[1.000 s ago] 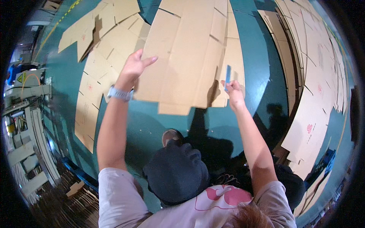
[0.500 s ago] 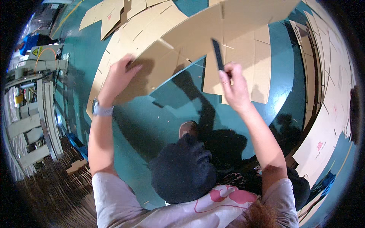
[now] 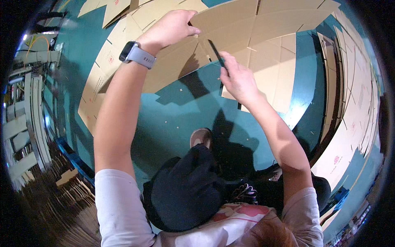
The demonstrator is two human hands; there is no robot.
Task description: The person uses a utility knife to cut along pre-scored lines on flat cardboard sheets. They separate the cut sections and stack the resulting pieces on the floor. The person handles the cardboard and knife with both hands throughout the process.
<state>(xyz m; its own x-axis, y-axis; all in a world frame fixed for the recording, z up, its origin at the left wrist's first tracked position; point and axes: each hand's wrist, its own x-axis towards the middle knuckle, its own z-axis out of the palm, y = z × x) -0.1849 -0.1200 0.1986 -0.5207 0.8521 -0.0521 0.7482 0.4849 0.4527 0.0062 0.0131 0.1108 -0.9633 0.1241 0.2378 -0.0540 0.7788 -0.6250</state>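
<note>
Holding cardboard (image 3: 238,25) edge above floor (image 3: 173,109)

Teal floor (image 3: 158,127), glare (image 3: 302,112), shadow (image 3: 236,142); pale framework (image 3: 37,119)

left hand (image 3: 173,28) pinches, stretched farther forward; right hand (image 3: 239,79) curls in a grip.

- My right hand (image 3: 239,80) hid one end of the dark tool (image 3: 214,50).
- The top edge cut off my raised cardboard sheet (image 3: 238,26).
- Pale scraps (image 3: 181,89) were too small to identify.
</note>
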